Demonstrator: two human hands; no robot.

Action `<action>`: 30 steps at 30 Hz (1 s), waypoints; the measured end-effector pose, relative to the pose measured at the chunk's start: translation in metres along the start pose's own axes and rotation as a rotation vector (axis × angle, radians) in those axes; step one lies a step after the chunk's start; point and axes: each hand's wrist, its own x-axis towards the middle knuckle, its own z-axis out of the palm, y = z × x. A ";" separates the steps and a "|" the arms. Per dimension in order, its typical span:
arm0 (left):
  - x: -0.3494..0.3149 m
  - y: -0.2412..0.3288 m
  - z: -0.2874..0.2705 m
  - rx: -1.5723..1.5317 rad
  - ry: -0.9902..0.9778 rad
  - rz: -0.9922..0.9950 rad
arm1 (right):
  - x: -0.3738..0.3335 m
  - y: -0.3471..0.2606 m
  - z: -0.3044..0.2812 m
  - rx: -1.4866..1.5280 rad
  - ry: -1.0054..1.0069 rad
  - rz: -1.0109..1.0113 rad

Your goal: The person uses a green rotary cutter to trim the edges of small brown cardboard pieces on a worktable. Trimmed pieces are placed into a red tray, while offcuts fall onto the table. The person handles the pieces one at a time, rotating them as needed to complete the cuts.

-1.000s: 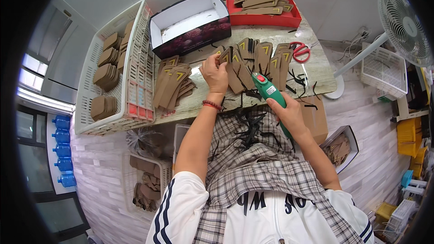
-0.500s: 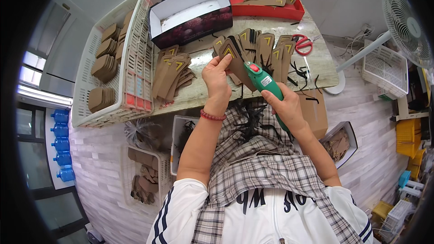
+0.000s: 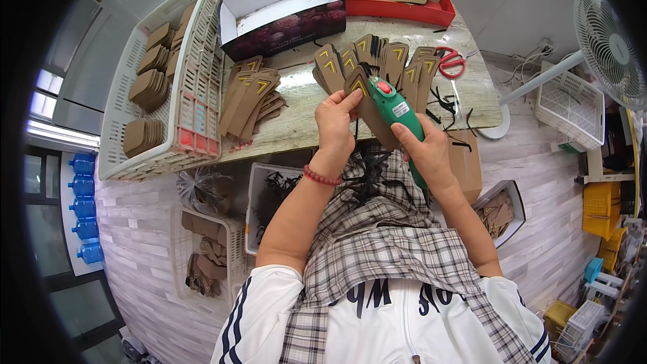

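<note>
My left hand (image 3: 337, 125) pinches a flat brown strip-shaped piece (image 3: 376, 123) with a yellow angled mark near its rounded upper end. A red beaded bracelet is on that wrist. My right hand (image 3: 426, 155) is wrapped round a green handheld electric cutter (image 3: 399, 109) with a red button. The cutter's head lies against the upper right edge of the held piece; its blade is hard to make out. Similar brown pieces (image 3: 395, 61) with yellow marks lie fanned behind my hands. Black offcuts (image 3: 371, 172) lie on my checked apron (image 3: 377, 249).
More brown pieces (image 3: 248, 98) are piled at left, beside a tall white crate (image 3: 192, 114). Behind stand a dark open box (image 3: 286, 37) and a red tray (image 3: 404, 10). Red-handled scissors (image 3: 451, 64) and black scraps (image 3: 441, 101) lie at right. A fan (image 3: 610, 47) stands beyond the table.
My left hand and the held piece have moved right and slightly down, uncovering fanned pieces behind. The cutter has shifted slightly right, still held; the black strip along the piece's upper edge no longer shows.
</note>
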 end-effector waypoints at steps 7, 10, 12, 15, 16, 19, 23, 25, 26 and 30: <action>-0.004 0.001 -0.009 0.117 -0.026 0.062 | -0.001 -0.002 -0.003 -0.008 -0.004 0.026; -0.004 0.012 -0.009 0.150 -0.032 0.117 | -0.001 0.001 -0.007 0.007 -0.026 0.037; -0.003 0.016 -0.011 0.125 -0.032 0.119 | -0.001 0.003 -0.008 0.016 -0.034 0.031; 0.002 0.021 -0.020 0.194 -0.069 0.124 | -0.001 0.004 -0.010 0.034 -0.054 0.017; 0.003 0.023 -0.021 0.220 -0.088 0.138 | -0.001 0.004 -0.010 0.026 -0.057 0.015; 0.006 0.030 -0.025 0.292 -0.137 0.160 | -0.001 0.004 -0.012 0.007 -0.062 0.010; 0.009 0.039 -0.031 0.409 -0.175 0.189 | -0.001 0.002 -0.014 -0.017 -0.082 0.009; 0.010 0.045 -0.034 0.496 -0.195 0.194 | 0.000 0.001 -0.016 -0.042 -0.101 0.005; 0.011 0.050 -0.036 0.539 -0.204 0.196 | 0.000 -0.001 -0.018 -0.058 -0.112 0.002; 0.015 0.065 -0.046 0.708 -0.312 0.239 | 0.002 0.002 -0.024 -0.173 -0.163 -0.071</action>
